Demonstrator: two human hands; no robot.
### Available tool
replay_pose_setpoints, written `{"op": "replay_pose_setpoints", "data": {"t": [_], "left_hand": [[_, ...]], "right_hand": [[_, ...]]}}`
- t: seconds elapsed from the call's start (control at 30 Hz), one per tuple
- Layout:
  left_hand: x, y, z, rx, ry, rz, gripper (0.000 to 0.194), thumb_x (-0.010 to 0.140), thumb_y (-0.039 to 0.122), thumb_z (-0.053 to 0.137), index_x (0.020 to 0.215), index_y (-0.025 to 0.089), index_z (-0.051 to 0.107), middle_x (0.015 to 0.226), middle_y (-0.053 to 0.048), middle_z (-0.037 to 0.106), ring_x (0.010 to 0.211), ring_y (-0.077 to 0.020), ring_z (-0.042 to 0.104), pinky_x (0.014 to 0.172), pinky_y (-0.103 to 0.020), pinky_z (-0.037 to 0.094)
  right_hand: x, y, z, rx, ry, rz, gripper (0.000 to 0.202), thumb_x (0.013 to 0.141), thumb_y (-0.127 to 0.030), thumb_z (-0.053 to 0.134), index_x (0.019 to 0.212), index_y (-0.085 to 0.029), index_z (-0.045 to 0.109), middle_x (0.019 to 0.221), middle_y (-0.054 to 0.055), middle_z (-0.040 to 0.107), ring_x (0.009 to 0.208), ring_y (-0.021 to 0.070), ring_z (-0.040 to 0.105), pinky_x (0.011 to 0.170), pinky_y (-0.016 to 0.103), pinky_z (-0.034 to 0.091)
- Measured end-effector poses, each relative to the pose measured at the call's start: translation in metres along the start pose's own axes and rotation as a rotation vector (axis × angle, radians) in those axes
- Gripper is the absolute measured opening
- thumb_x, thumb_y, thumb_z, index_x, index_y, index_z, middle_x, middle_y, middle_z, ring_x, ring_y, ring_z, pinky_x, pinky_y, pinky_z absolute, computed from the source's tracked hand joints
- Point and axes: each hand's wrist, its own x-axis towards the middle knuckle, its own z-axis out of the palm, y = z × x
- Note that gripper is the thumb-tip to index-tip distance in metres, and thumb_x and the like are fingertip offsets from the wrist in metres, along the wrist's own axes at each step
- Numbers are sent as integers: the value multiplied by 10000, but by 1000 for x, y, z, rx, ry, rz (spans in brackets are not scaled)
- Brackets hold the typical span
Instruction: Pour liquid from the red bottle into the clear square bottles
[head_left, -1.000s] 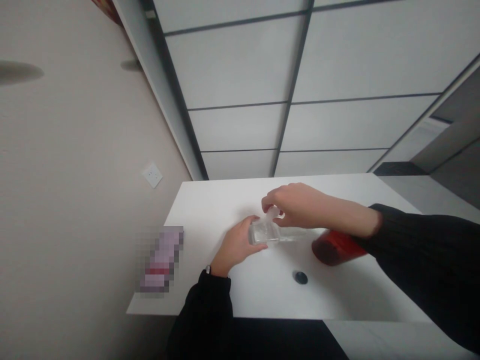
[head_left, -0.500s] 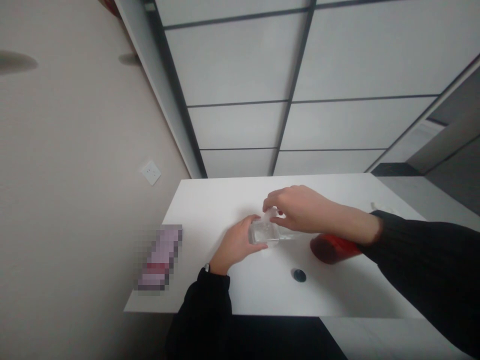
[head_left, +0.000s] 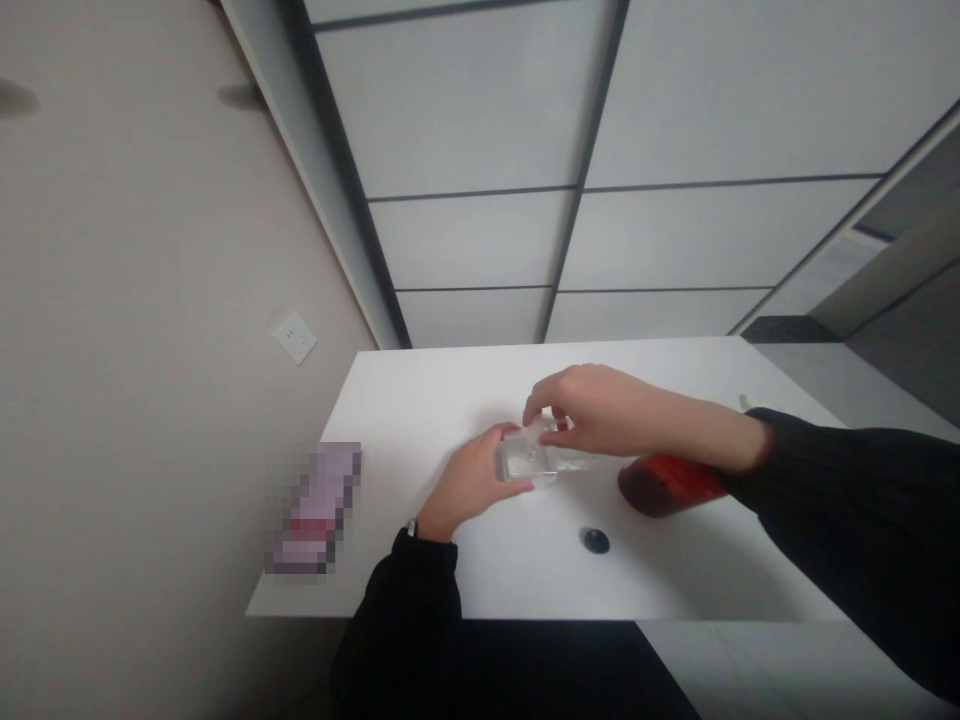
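A small clear box-like container (head_left: 526, 461) stands or is held just above the middle of the white table; I cannot tell which. My left hand (head_left: 472, 478) is closed around its left side, thumb at the near edge and fingers at the far edge. Over the container's far right corner, my right hand (head_left: 581, 408) pinches a pale, see-through piece (head_left: 537, 428), whose kind is unclear. Under my right forearm lies a red cylindrical object (head_left: 664, 485) with a dark end, partly hidden by the sleeve. Nearer to me is a small dark round cap-like disc (head_left: 596, 541).
At the left edge of the white table (head_left: 420, 400) lies a blurred-out pinkish item (head_left: 319, 510). A wall with a socket (head_left: 295, 338) rises on the left, and panelled white doors (head_left: 472, 240) stand behind the table. A small pale object lies beyond my right forearm.
The view has tipped slightly, so everything sits a little higher. My right hand has moved slightly lower against the container, with the pale piece still in its fingers. My left hand keeps its hold.
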Motion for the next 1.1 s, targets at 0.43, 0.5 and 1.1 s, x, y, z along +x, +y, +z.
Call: {"op": "replay_pose_setpoints", "data": {"t": [0.43,0.5,1.1], "left_hand": [[1,0,-1,-3,-5,-5,680,792,288,917,1374,261,567,1396,-78,698,1259,-337,673,1093,-463,497],[1,0,0,-4,-4,-6,678,792,288,914,1375,259,567,1388,-75,702,1252,-336,677,1085,-460,504],[1,-2,1,-13,-2,-7,686,791,300,911,1383,273,565,1401,-68,694,1274,-331,669,1097,-451,501]], "right_hand": [[0,4,2,35,14,-6,244,882,-126,741,1091,-231,809,1028,42,795,873,221,712,737,297,434],[0,4,3,30,18,-9,240,883,-135,746,1093,-233,810,1027,45,796,870,224,715,734,299,434],[-1,3,-1,31,37,-4,244,881,-121,737,1088,-223,816,996,49,799,855,225,715,739,300,436]]}}
